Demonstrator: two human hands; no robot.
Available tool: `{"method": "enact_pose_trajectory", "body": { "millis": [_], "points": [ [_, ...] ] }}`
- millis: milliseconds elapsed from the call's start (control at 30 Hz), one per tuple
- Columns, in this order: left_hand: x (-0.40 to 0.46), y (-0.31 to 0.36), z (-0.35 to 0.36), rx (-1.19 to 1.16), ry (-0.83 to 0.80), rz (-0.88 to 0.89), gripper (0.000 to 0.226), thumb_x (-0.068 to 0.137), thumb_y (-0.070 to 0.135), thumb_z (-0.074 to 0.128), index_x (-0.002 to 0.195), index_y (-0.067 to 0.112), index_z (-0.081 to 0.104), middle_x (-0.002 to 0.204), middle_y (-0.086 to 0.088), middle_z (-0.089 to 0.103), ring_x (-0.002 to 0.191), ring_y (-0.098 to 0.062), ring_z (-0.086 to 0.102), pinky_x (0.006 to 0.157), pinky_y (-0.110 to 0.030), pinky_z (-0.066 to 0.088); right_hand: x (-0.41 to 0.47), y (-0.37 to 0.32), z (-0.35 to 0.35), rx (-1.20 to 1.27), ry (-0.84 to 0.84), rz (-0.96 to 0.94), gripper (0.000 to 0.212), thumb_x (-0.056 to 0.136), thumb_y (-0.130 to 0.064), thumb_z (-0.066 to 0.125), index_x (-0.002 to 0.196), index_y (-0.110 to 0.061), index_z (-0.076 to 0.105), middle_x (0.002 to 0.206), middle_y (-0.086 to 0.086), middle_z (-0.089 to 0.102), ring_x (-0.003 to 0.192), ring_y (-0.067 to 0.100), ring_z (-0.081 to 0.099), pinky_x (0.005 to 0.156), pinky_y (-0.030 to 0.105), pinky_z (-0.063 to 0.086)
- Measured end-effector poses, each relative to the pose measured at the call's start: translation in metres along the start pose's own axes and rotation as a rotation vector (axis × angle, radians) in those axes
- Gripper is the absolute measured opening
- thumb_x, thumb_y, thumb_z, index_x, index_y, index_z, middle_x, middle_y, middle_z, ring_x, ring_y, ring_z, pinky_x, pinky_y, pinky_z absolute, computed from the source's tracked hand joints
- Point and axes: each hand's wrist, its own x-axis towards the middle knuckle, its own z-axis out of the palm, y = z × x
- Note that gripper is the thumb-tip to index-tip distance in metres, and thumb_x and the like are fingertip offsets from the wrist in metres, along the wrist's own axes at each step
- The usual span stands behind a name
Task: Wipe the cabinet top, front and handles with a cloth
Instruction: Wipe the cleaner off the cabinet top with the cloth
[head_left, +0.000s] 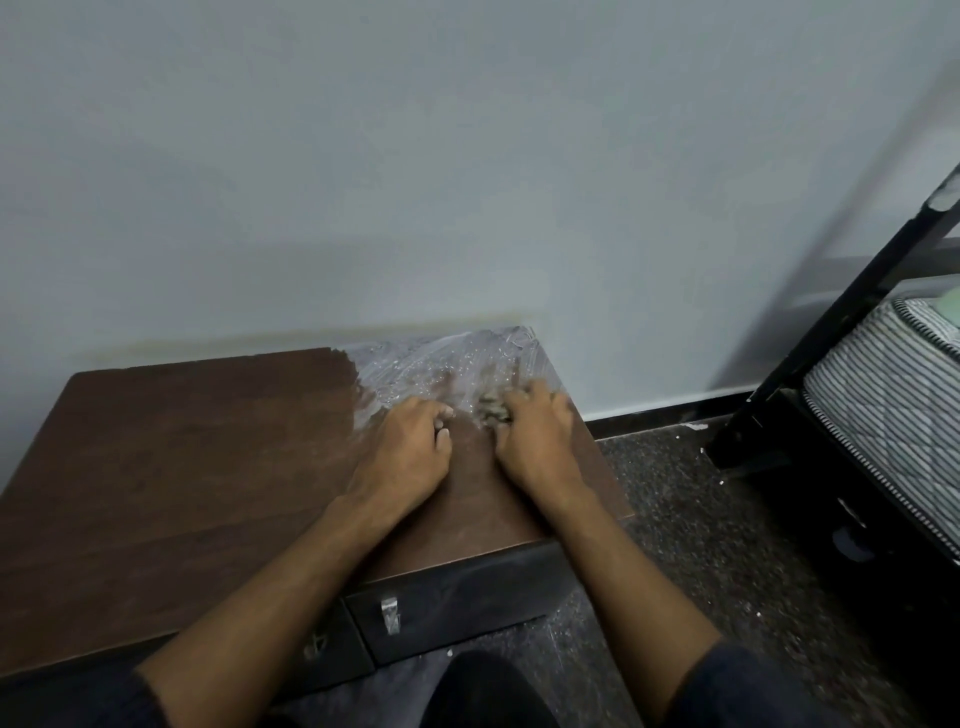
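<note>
Nearest, the cabinet's dark front carries two metal handles (389, 614), neither wiped yet by the look of it. Above them, on the brown cabinet top (171, 457), both hands work at the far right corner. The left hand (410, 452) has its fingers curled, though I cannot tell what they grasp. The right hand (535, 436) clutches a small greyish cloth (492, 410). Beyond lies a pale, wet-looking smear (457, 364) against the wall (467, 156). The top is in hand; next, sweep leftward over the dry wood.
</note>
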Motion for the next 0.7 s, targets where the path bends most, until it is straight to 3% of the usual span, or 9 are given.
{"method": "enact_pose_trajectory", "body": {
  "millis": [100, 300, 567, 700],
  "points": [
    [0.002, -0.001, -0.002, 0.015, 0.004, -0.042, 0.021, 0.091, 0.015, 0.056, 0.108, 0.014, 0.067, 0.106, -0.004, 0.062, 0.100, -0.020, 0.059, 0.090, -0.034, 0.047, -0.021, -0.017, 0.007, 0.043, -0.049, -0.207, 0.041, 0.085, -0.017, 0.059, 0.126, -0.022, 0.062, 0.127, 0.010, 0.049, 0.111, 0.031, 0.042, 0.097, 0.043, 0.038],
    [-0.001, -0.007, -0.007, 0.014, -0.026, -0.031, 0.023, 0.092, 0.018, 0.056, 0.112, 0.016, 0.067, 0.108, -0.001, 0.062, 0.104, -0.017, 0.058, 0.096, -0.037, 0.049, 0.018, 0.006, 0.001, -0.040, -0.014, 0.021, 0.040, 0.090, -0.018, 0.059, 0.129, -0.022, 0.062, 0.133, 0.013, 0.047, 0.118, 0.034, 0.040, 0.106, 0.043, 0.034],
    [0.001, 0.000, 0.007, 0.024, -0.025, 0.058, 0.024, 0.089, 0.018, 0.061, 0.112, 0.016, 0.068, 0.107, -0.002, 0.063, 0.106, -0.021, 0.057, 0.096, -0.037, 0.047, -0.062, 0.013, -0.018, 0.016, -0.084, -0.255, 0.044, 0.080, -0.018, 0.065, 0.123, -0.025, 0.063, 0.126, 0.005, 0.049, 0.107, 0.025, 0.043, 0.092, 0.038, 0.040],
    [-0.003, 0.001, 0.013, 0.014, -0.073, 0.147, 0.023, 0.090, 0.019, 0.061, 0.112, 0.020, 0.067, 0.108, 0.004, 0.061, 0.106, -0.014, 0.053, 0.097, -0.033, 0.045, -0.035, 0.055, -0.030, -0.037, 0.025, -0.052, 0.041, 0.083, -0.014, 0.067, 0.123, -0.017, 0.066, 0.123, 0.010, 0.052, 0.108, 0.029, 0.045, 0.098, 0.041, 0.042]
  ]
}}
